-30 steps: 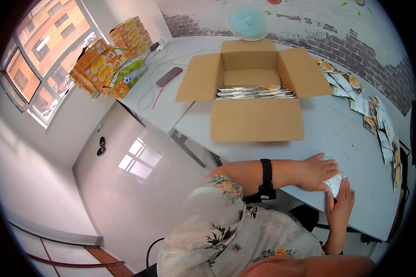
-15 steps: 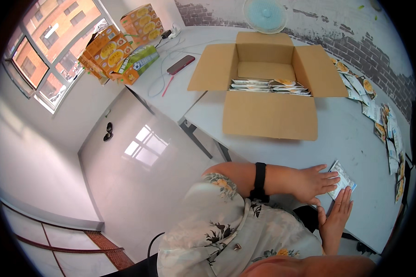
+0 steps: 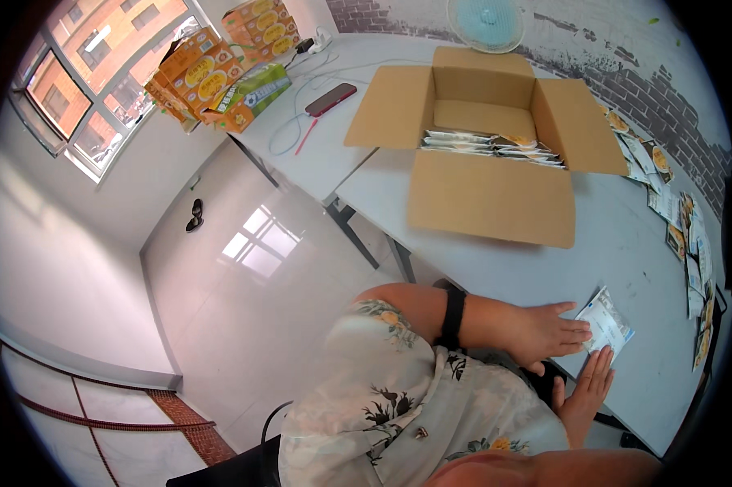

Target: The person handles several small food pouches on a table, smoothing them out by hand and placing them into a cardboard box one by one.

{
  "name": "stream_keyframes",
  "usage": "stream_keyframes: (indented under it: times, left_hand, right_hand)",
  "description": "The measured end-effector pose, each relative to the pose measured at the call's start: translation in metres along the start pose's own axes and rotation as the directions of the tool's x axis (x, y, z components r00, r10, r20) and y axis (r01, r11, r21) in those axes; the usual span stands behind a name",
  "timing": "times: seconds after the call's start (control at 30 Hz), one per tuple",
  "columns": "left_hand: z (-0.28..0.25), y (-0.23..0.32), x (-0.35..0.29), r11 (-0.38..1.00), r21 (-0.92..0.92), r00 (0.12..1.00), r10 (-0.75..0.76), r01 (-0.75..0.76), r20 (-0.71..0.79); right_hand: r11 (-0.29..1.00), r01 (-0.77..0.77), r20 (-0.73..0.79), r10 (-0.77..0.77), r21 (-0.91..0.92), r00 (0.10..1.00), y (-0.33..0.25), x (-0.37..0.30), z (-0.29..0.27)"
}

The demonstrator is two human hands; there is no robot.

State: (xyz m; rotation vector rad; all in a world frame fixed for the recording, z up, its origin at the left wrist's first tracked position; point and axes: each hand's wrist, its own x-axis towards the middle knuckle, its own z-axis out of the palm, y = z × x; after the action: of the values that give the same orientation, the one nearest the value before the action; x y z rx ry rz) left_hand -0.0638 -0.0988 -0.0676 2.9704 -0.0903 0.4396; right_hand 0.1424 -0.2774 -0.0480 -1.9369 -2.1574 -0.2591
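A small white packet [image 3: 606, 322] lies flat near the table's front right edge, a strip of blue along its right side. My left hand [image 3: 551, 331] is flat with fingers stretched out, its fingertips touching the packet's left edge. Below it, my right hand [image 3: 587, 395] also lies with straight fingers, the tips resting on the packet's lower edge. A black band circles my left wrist. Beyond my hands, an open cardboard box [image 3: 490, 197] has its flaps folded out, and rows of similar packets [image 3: 496, 146] stand in it.
Loose packets [image 3: 666, 203] are strewn along the table's right side by the wall. A round light-blue fan [image 3: 486, 23] stands behind the box. At the far left are a phone [image 3: 331, 99], a pink stick [image 3: 307, 136], cables, and orange cartons [image 3: 208, 77].
My hands have drawn slightly off the packet's middle toward its left and lower edges, so more of its face shows. The view has shifted a little.
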Motion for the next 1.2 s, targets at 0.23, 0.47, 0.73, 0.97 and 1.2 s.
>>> stream_keyframes:
  times: [0.23,0.47,0.73,0.97,1.2]
  left_hand:
    - [-0.005,0.004,0.0,1.0,0.021,0.999,-0.018,0.019,-0.048]
    - [-0.008,0.008,-0.002,0.999,0.053,0.982,0.015,-0.006,-0.187]
    - [-0.009,0.003,0.024,0.999,0.039,0.981,0.041,-0.035,-0.19]
    - [0.0,0.003,0.029,1.0,0.003,0.995,-0.012,0.013,-0.096]
    - [0.003,0.004,0.022,0.999,0.027,0.992,0.021,-0.018,-0.127]
  right_hand:
    - [0.995,-0.097,0.006,0.097,0.005,0.995,0.003,-0.003,-0.009]
    - [0.993,-0.114,-0.058,0.113,-0.009,0.992,0.011,-0.015,-0.003]
    - [0.997,-0.074,-0.115,0.07,-0.028,0.991,0.013,-0.013,0.002]
    - [0.999,-0.023,-0.178,0.029,0.034,0.984,0.009,-0.001,-0.014]
    - [0.986,-0.049,-0.098,0.065,0.156,0.993,0.01,-0.006,-0.001]
